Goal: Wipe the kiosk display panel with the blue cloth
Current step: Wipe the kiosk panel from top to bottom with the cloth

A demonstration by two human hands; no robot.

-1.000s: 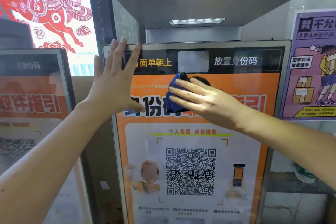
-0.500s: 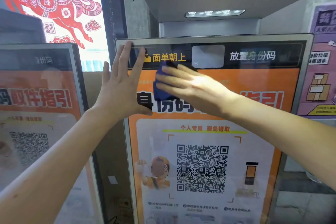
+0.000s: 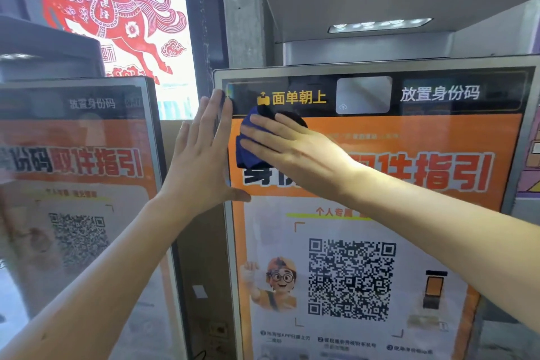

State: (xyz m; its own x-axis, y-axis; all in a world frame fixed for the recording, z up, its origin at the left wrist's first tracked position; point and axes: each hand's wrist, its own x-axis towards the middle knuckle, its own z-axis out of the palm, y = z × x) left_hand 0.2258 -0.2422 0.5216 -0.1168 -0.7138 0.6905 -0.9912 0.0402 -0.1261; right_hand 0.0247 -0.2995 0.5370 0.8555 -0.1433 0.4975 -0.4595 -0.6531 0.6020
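Right hand (image 3: 295,152) lies flat, pressing the blue cloth (image 3: 248,149) to the kiosk display panel (image 3: 380,213) — left hand (image 3: 204,161), fingers straight, braces its left edge.

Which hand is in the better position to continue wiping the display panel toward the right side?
The right hand. It presses the blue cloth flat against the display panel. The left hand only rests on the panel's left edge and holds no cloth.

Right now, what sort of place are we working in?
Probably a self-service parcel pickup point: the kiosk display panel shows a QR code under pickup-guide wording, and a second kiosk stands beside it.
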